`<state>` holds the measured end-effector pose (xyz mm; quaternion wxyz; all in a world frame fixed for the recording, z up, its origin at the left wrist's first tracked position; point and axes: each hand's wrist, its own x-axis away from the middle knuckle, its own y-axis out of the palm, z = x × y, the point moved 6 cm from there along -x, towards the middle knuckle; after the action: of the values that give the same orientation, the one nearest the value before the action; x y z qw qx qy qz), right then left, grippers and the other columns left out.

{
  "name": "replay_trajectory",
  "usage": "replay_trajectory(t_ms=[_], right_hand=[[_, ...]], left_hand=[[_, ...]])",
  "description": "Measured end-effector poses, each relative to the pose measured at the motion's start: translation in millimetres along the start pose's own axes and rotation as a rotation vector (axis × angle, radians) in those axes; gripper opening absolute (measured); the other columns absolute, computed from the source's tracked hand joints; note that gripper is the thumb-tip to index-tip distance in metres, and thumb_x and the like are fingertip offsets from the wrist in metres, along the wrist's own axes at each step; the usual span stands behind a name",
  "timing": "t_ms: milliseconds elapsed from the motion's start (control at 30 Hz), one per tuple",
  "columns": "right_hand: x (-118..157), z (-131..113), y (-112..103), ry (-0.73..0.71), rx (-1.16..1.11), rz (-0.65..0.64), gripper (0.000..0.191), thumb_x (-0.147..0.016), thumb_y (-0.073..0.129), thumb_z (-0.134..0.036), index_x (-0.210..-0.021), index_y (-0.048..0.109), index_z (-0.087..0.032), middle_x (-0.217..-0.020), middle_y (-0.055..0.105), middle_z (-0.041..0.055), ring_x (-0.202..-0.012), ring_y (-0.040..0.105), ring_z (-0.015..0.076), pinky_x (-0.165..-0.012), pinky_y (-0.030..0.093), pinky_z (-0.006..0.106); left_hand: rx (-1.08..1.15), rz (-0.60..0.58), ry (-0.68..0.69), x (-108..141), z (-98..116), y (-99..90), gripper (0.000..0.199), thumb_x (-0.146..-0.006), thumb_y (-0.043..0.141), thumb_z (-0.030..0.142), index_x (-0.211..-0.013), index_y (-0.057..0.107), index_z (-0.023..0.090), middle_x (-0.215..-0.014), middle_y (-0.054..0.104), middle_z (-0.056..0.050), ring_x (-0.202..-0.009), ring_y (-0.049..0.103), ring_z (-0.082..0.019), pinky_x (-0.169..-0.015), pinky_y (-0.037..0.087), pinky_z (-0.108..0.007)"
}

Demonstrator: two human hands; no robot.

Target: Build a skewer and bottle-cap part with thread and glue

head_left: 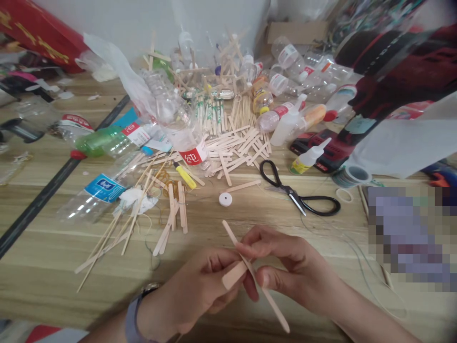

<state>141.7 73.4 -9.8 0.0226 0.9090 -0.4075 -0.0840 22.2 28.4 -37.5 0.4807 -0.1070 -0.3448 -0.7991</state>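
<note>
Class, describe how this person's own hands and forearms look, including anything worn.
The left hand and right hand are ungloved. A watch with a pale purplish-grey strap and a dark, shiny case sits on the left wrist. The right forearm shows no sleeve or band.

A wall (221, 21), apparently pale grey though blurred, rises behind the light-brown wooden table (46, 281), whose grain shows under soft, even light.

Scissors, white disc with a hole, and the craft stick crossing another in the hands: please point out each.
Black-handled scissors (289, 191), head view: around the pivot.
White disc (225, 203), head view: face below the hole.
Craft stick (274, 307), head view: bare stretch toward near end.
</note>
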Motion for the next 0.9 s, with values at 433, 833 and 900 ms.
replay_trajectory(t_ms=[433,833,900], right_hand=[[0.8,-0.1,-6.5,0.005,0.102,0.01,0.03,-0.088,0.067,-0.04,-0.117,0.07,-0.03,-0.089,0.067,0.003,-0.084,0.062,0.0157,-0.077,0.048,0.031],[5.3,0.3,-7.0,0.082,0.11,0.024,0.043,-0.085,0.068,-0.048,-0.125,0.066,-0.033,-0.106,0.068,0.0061,-0.099,0.061,0.0197,-0.084,0.05,0.034],[5.4,1.1,-6.5,0.085,0.109,0.029,0.043,-0.085,0.068,-0.048,-0.125,0.066,-0.033,-0.106,0.068,0.0064,-0.098,0.061,0.0195,-0.084,0.05,0.034]], left_hand=[[0.175,-0.05,-0.032,-0.1,0.9,4.5,0.032,-0.08,0.067,0.048,-0.082,0.059,0.017,-0.049,0.034,0.01,-0.043,0.018,-0.006,-0.041,0.013,-0.022],[0.096,-0.059,-0.012,-3.3,5.6,4.2,0.034,-0.082,0.065,0.049,-0.077,0.054,0.017,-0.053,0.047,0.007,-0.043,0.03,-0.005,-0.042,0.018,-0.021],[0.099,-0.067,-0.015,-3.8,5.1,4.9,0.033,-0.083,0.065,0.048,-0.077,0.054,0.017,-0.053,0.047,0.007,-0.043,0.029,-0.005,-0.042,0.019,-0.02]])
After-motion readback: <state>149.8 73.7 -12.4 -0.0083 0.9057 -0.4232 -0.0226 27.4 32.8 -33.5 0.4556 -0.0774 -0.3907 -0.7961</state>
